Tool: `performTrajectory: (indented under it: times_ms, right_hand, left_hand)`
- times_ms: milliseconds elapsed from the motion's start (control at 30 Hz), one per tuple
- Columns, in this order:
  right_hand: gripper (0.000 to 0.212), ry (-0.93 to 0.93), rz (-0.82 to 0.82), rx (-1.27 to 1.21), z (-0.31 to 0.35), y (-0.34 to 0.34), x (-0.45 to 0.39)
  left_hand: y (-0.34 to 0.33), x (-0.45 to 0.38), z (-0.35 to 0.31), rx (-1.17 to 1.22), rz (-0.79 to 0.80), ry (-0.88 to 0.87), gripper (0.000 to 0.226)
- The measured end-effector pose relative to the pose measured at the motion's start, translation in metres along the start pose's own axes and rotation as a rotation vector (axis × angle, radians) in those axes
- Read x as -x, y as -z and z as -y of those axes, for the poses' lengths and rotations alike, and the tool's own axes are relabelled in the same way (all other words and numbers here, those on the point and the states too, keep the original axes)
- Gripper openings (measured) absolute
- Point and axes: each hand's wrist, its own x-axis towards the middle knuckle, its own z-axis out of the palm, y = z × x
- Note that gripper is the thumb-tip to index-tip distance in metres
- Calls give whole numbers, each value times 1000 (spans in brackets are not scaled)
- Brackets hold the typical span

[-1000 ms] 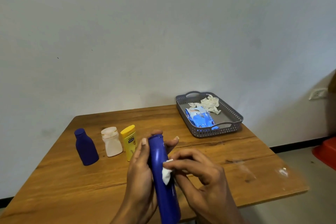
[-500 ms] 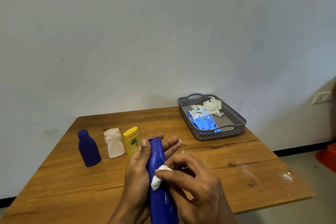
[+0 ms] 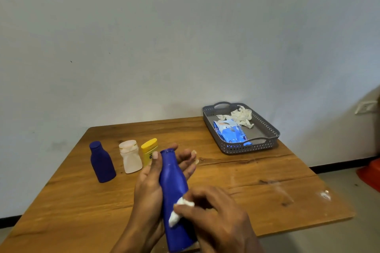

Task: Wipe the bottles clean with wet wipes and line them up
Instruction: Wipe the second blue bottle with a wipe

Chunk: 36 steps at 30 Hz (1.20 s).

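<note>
While left hand grips blue bottle, right hand presses wipe against it

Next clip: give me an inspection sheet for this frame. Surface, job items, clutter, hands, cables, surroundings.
Surface: wooden table, pale smears near its right edge.
Job items: dark blue bottle, white bottle and yellow bottle stand in a row; tall blue bottle held; wipe on it; wipe pack in grey tray.
Clutter: crumpled wipes in tray.
Hands: left hand holds tall blue bottle; right hand pinches wipe.
Cables: nothing seen.
Surroundings: plain wall, socket, red object on floor.
</note>
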Motion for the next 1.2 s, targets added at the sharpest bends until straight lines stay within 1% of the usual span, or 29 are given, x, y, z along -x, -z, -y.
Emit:
performTrajectory:
  times_ms: [67,100,133,200,233,267,300,333,367,467,500,600,633,700,767,833,867,967,1033,1100,1167,1200]
  right_hand:
    - [20,-223,58,-137,9,-2,18]
    - [23,-266,65,-147,10,-2,24]
    - [24,-261,75,-118,10,0,25]
    - [21,-145,150,-25,10,7,17]
    - [16,-37,171,62,8,12,8]
    - [15,68,153,146,5,16,-2]
    - [19,171,112,177,0,16,-11]
    - [24,228,95,181,-5,17,-19]
    - [27,216,84,165,-6,17,-28]
    - [26,175,42,117,-3,17,-44]
    - [25,184,27,107,-3,15,-43]
    - [26,230,-17,73,-2,11,-24]
    - [28,214,-32,44,-2,10,-14]
    - [32,105,-79,-59,0,8,2]
    - [37,-51,-151,-223,1,4,12]
    - [34,-180,-189,-423,1,1,14]
    - [31,-215,-202,-483,1,1,13]
    - [29,-230,-195,-532,2,4,6]
    - [30,-233,-159,-556,3,5,0]
    - [33,-250,-113,-580,2,8,-6]
    - [35,-270,-57,-617,1,10,-12]
    - [33,-269,-33,-651,2,11,-15]
  left_hand:
    - [2,-3,-4,11,-34,-52,42]
    - [3,-5,-5,15,-45,-69,42]
    - [4,-6,-6,14,-51,-80,42]
    - [3,-6,-5,3,-49,-76,42]
    - [1,-5,-4,-8,-35,-59,42]
    - [-1,-3,-3,-23,-20,-37,42]
    - [-2,-1,-2,-48,-3,-16,43]
    - [-3,1,0,-77,16,0,43]
    - [-2,2,1,-111,23,3,43]
    - [0,1,1,-175,5,-20,40]
    - [-1,-1,-1,-147,-10,-25,41]
    - [-4,-3,-13,43,-72,-15,52]
    - [-2,-5,-15,78,-102,-32,53]
    - [0,-7,-18,111,-138,-64,58]
    - [-2,-6,-17,119,-164,-68,71]
    - [-6,-5,-13,100,-170,-102,81]
    - [-7,-4,-12,71,-164,-116,80]
    - [-6,-4,-11,-38,-96,-110,53]
    - [-3,-2,-12,-81,-72,-110,42]
    - [-1,-2,-13,-112,-76,-102,43]
    - [1,-1,-12,-180,-88,-99,49]
    - [2,-1,-11,-202,-95,-99,53]
